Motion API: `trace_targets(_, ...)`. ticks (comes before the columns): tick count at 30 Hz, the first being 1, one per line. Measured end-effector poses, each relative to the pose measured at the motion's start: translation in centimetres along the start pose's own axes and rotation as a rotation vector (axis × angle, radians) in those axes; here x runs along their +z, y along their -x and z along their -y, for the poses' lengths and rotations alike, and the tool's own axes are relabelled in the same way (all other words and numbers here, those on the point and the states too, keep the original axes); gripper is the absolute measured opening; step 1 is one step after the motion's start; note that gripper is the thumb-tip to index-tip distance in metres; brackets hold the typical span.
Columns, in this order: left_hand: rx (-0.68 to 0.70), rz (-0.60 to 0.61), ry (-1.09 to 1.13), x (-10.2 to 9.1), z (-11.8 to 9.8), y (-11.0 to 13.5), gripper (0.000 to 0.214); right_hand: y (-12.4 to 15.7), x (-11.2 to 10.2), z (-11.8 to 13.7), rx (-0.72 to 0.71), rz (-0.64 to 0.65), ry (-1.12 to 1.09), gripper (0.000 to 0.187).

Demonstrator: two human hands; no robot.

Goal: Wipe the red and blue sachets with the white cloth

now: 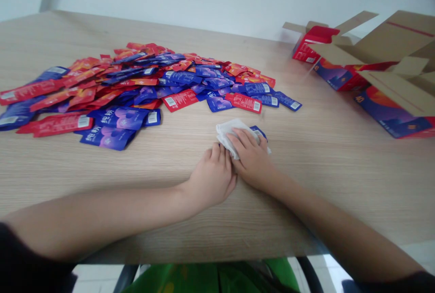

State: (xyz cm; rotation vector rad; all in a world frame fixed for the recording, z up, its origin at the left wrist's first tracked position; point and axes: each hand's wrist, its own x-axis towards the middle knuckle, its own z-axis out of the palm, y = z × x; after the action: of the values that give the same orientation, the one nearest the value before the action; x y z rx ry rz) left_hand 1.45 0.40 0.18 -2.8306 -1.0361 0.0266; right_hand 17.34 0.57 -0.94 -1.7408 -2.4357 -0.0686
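A white folded cloth (227, 131) lies on the wooden table (340, 166), on top of a blue sachet (259, 131) whose corner peeks out. My right hand (250, 156) lies flat on the cloth, fingers stretched out and pressing it down. My left hand (212, 179) rests beside it with fingers curled, knuckles touching the cloth's near edge; whether it pinches the cloth is hidden. A wide heap of red and blue sachets (136, 85) spreads across the table beyond both hands.
Opened cardboard boxes with red and blue printed sides (363, 64) stand at the right back of the table. The table's near edge runs just under my forearms. A green seat (210, 278) shows below the table.
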Motion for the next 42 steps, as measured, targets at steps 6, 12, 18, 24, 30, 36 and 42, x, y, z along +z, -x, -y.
trace_targets(6, -0.019, 0.003, -0.019, 0.2, -0.1, 0.0, 0.064, -0.6, 0.3, -3.2, 0.191, -0.051, 0.006, 0.05)
trace_targets(12, -0.023, 0.009, -0.012, -0.1, -0.2, -0.1, 0.062, -0.2, 0.5, -1.2, 0.111, -0.046, 0.036, 0.051)
trace_targets(18, -0.017, 0.003, -0.011, 0.0, -0.1, 0.0, 0.059, -0.1, 0.0, -1.0, 0.04, -0.014, -0.019, 0.05)
trace_targets(24, -0.024, -0.013, -0.032, 0.4, -0.2, 0.1, 0.064, -0.6, 0.5, -2.8, 0.217, -0.072, 0.007, 0.049)
trace_targets(30, -0.005, 0.015, -0.001, -0.1, -0.1, 0.0, 0.056, 0.0, 0.3, 0.1, 0.02, -0.02, 0.003, 0.051)
trace_targets(36, -0.013, -0.001, -0.018, 0.2, -0.1, 0.0, 0.062, -0.4, -0.1, -1.9, 0.11, -0.016, -0.019, 0.05)
trace_targets(42, -0.022, 0.01, -0.021, 0.2, -0.1, 0.0, 0.064, -0.5, 0.7, -2.1, 0.176, -0.073, 0.032, 0.05)
